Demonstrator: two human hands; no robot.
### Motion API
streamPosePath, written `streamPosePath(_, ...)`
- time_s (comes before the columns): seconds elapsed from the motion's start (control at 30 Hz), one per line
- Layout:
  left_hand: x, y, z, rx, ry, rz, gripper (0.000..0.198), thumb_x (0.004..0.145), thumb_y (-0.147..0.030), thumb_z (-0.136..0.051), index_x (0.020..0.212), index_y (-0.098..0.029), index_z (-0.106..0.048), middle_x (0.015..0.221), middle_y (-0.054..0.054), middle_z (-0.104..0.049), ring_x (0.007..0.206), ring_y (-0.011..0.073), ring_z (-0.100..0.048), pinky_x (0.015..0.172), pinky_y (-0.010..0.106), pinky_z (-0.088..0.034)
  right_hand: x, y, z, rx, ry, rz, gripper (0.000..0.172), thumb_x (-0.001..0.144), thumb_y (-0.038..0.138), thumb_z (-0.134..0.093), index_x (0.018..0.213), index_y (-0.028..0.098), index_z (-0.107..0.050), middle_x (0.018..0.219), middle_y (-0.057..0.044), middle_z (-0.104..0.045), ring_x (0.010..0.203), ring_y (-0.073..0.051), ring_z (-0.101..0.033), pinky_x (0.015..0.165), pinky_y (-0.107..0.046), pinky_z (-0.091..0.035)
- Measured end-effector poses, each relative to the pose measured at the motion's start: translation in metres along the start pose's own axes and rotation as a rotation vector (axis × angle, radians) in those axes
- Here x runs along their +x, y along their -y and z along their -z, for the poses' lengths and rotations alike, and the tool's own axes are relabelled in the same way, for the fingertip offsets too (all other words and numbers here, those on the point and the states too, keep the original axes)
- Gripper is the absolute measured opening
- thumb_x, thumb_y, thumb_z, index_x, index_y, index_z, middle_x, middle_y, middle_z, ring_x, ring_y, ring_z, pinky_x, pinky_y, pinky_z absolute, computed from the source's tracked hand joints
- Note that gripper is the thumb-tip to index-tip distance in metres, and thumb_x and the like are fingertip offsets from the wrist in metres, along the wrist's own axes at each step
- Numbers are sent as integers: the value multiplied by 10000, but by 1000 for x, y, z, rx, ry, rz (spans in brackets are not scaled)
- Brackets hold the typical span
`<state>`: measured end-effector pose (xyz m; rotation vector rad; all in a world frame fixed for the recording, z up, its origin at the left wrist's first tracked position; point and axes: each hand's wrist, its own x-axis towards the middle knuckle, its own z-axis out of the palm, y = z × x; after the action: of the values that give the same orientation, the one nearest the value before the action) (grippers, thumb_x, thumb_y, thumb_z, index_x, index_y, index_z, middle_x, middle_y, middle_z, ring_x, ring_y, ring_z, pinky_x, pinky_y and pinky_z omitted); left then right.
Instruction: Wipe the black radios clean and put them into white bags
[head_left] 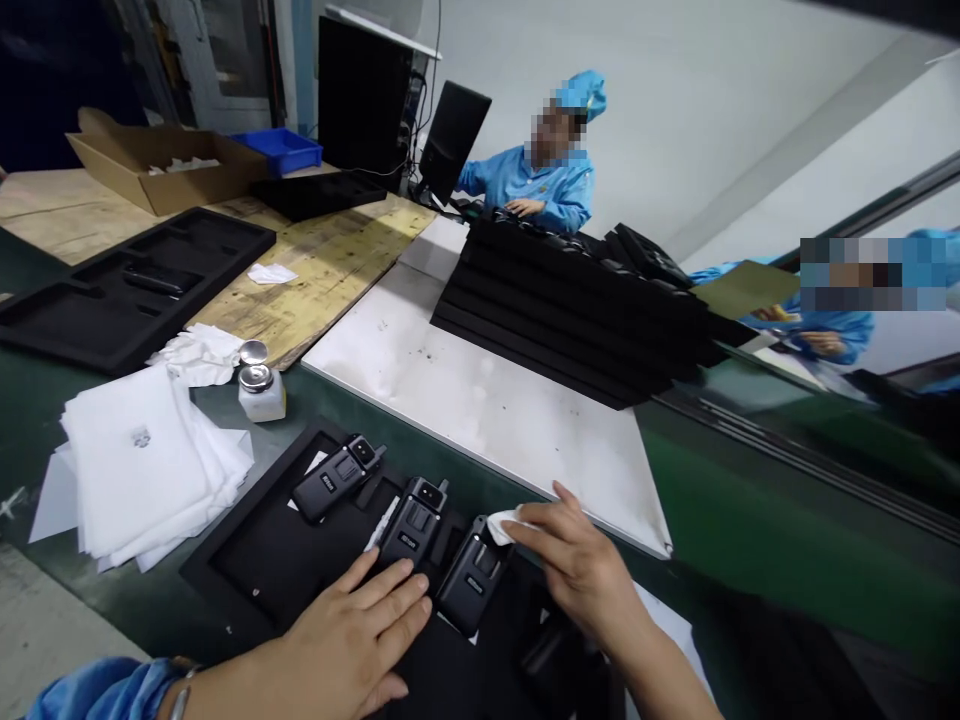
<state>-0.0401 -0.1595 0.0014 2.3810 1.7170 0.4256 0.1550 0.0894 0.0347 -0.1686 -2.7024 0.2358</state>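
Observation:
My left hand (352,630) lies flat with its fingers stretched out, fingertips at the lower end of the middle black handheld device (409,530), which resembles a two-way radio. In my right hand (581,560) a small white wipe (501,526) is pinched against the top of the right-hand device (474,585). A third device (335,483) of the same kind lies to the left. All three have a clip and a short antenna-like stub, and they rest in a black foam tray (247,560). Another dark item (551,650) sits partly hidden below my right hand.
Left of the tray are stacked white cloths (142,450) and a metal-topped bottle (262,395). Beyond stand another foam tray (82,310), a cardboard box (150,165) and a blue bin (279,150). Stacked black trays (555,310) stand before a co-worker (540,170); another person is at right.

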Motion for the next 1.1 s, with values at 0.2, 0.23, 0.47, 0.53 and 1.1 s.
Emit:
streamPosePath(0.2, 37, -30, -29, 25, 14, -161, 726, 941, -583, -483, 1472, -101, -374, 1548, 86, -368, 1453, 243, -271, 1197, 414, -182, -4, 6, -9, -30, -10, -54, 425, 869, -1, -425, 1051, 251, -715, 929, -41, -686, 825, -158, -637, 1089, -628, -353)
streamPosePath(0.23, 41, -32, -34, 39, 22, -150, 733, 937, -594, -480, 1466, -95, -384, 1549, 86, -364, 1453, 242, -269, 1194, 413, -190, -4, 8, -12, -28, 5, -50, 416, 876, 4, -425, 1054, 242, -717, 921, -47, -687, 820, -161, -634, 1081, -629, -365)
streamPosePath(0.47, 42, -35, -41, 44, 45, -120, 707, 944, -554, -504, 1491, -136, -345, 1555, 52, -354, 1462, 212, -252, 1202, 397, -184, -32, 9, -8, -13, 4, 12, 409, 876, -9, -430, 1117, 200, -685, 925, -50, -684, 843, -160, -635, 1078, -583, -408)
streamPosePath(0.53, 41, -35, -38, 32, 53, -113, 722, 936, -544, -528, 1498, -138, -326, 1558, 57, -347, 1463, 214, -251, 1204, 405, -178, -42, 6, -1, -27, 21, 15, 431, 863, -20, -413, 1106, 204, -691, 920, -50, -684, 839, -161, -638, 1075, -584, -411)
streamPosePath(1.1, 85, -87, -67, -11, 79, -309, 752, 949, -625, -410, 1476, -90, -366, 1552, 105, -345, 1461, 238, -254, 1193, 431, -178, -125, 1, 20, -138, -79, -286, 405, 903, 33, -420, 1039, 255, -731, 918, -43, -682, 807, -157, -651, 1055, -623, -409)
